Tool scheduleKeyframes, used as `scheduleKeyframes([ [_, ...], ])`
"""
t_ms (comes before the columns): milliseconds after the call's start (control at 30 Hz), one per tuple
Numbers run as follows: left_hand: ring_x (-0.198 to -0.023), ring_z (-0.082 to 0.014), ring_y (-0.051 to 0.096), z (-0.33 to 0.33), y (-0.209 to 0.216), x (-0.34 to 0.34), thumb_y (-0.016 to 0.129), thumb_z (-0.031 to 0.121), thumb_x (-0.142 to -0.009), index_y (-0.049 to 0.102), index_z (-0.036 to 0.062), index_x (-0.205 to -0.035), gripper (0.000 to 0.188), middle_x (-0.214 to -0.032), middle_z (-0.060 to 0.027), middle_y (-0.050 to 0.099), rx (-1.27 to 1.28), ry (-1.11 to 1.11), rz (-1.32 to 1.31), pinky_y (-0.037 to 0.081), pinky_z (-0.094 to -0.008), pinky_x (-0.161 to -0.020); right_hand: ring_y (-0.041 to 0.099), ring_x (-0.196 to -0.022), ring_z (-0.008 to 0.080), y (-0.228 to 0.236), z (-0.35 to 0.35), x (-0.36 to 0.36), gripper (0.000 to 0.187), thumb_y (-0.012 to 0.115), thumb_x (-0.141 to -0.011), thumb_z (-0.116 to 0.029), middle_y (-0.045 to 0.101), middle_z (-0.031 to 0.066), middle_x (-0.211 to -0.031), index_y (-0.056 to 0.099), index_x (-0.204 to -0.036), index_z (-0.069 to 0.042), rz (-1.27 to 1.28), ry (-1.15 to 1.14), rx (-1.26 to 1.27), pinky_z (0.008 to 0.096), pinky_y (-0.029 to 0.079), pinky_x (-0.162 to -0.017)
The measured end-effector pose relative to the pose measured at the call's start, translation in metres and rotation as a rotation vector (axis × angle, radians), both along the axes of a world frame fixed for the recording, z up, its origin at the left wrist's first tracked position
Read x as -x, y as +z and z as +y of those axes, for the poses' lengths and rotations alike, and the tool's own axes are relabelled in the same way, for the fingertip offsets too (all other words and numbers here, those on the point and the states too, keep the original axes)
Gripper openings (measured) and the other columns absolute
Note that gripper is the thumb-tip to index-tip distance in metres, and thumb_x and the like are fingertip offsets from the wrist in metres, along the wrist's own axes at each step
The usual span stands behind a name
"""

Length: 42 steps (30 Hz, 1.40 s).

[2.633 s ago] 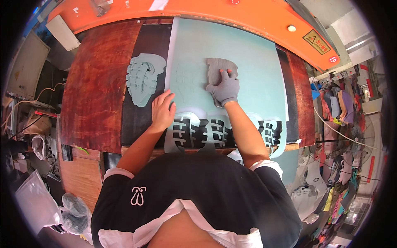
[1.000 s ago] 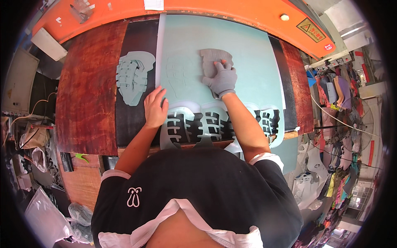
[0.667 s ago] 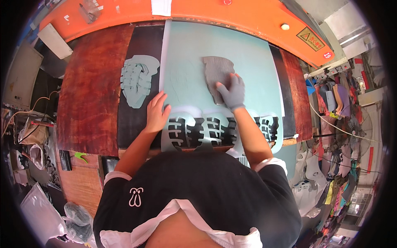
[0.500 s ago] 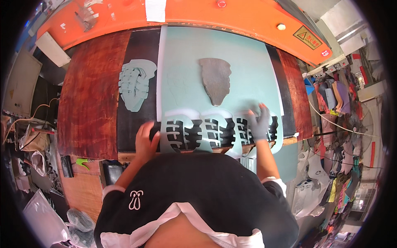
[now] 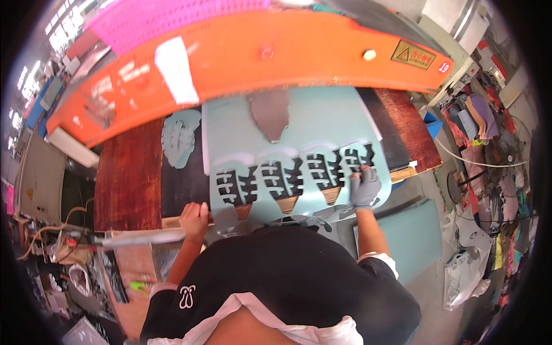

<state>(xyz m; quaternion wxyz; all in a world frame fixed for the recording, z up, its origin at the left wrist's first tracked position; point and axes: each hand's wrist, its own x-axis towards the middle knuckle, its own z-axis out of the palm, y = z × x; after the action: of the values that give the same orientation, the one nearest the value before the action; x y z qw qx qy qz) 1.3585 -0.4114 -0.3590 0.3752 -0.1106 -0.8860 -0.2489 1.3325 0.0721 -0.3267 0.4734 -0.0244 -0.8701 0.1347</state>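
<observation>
Pale-green sheet on the table is already cut in four places along its near edge; the far part, bearing the brown template, seems left. Left hand is curled closed; whether the sheet is gripped by the right hand cannot be told.

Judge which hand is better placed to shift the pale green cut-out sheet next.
Right, probably: the gloved right hand lies on the cut-out sheet at its right end; the bare left hand is left of it, by the table's front edge.
</observation>
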Motion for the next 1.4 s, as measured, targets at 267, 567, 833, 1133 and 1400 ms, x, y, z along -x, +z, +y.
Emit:
scheduleKeyframes([
  [267, -0.065, -0.0357, 0.053, 0.007, -0.036, 0.021, 0.052, 0.027, -0.092, 0.050, 0.0027, -0.062, 0.038, -0.064, -0.0163, 0.053, -0.083, 0.187, 0.014, 0.042, -0.0472, -0.058, 0.054, -0.071, 0.0396, 0.076, 0.050, 0.059, 0.027, 0.046, -0.092, -0.026, 0.055, 0.0191, -0.074, 0.055, -0.085, -0.002, 0.211, 0.316, 0.130, 0.0470, 0.043, -0.065],
  [567, -0.064, -0.0374, 0.053, 0.010, -0.071, 0.019, 0.056, 0.019, -0.086, 0.048, 0.0043, -0.060, 0.030, -0.064, -0.0169, 0.052, -0.038, 0.357, 0.125, 0.041, -0.0475, -0.056, 0.052, -0.078, 0.0225, 0.052, 0.142, 0.087, 0.030, 0.047, -0.092, -0.024, 0.054, 0.0146, -0.078, 0.055, -0.091, 0.005, 0.083, 0.662, 0.707, 0.0371, 0.042, -0.072],
  [833, -0.064, -0.0369, 0.052, 0.005, -0.063, 0.024, 0.058, 0.014, -0.081, 0.047, 0.0047, -0.062, 0.024, -0.064, -0.0155, 0.050, 0.007, 0.375, 0.110, 0.041, -0.0478, -0.055, 0.057, -0.071, 0.0359, -0.032, 0.160, 0.085, 0.025, 0.052, -0.081, -0.026, 0.062, 0.0166, -0.076, 0.064, -0.072, -0.007, -0.171, -0.015, -0.127, 0.0478, 0.043, -0.073],
  [1133, -0.072, -0.0368, 0.056, 0.003, -0.069, 0.034, 0.054, 0.026, -0.085, 0.059, 0.0016, -0.062, 0.034, -0.069, -0.0180, 0.057, 0.056, 0.480, -0.021, 0.045, -0.0473, -0.067, 0.056, -0.070, 0.0368, -0.037, 0.163, 0.087, 0.038, 0.047, -0.087, -0.033, 0.061, 0.0181, -0.073, 0.063, -0.070, -0.003, -0.103, 0.082, -0.177, 0.0475, 0.041, -0.074],
  [1400, -0.074, -0.0368, 0.055, 0.018, -0.070, 0.004, 0.055, 0.025, -0.085, 0.057, 0.0010, -0.061, 0.034, -0.072, -0.0180, 0.056, 0.045, 0.472, -0.054, 0.044, -0.0485, -0.069, 0.060, -0.075, 0.0360, -0.034, 0.176, 0.057, 0.045, 0.043, -0.090, -0.036, 0.063, 0.0162, -0.073, 0.066, -0.069, -0.003, -0.189, 0.049, -0.157, 0.0487, 0.044, -0.073],
])
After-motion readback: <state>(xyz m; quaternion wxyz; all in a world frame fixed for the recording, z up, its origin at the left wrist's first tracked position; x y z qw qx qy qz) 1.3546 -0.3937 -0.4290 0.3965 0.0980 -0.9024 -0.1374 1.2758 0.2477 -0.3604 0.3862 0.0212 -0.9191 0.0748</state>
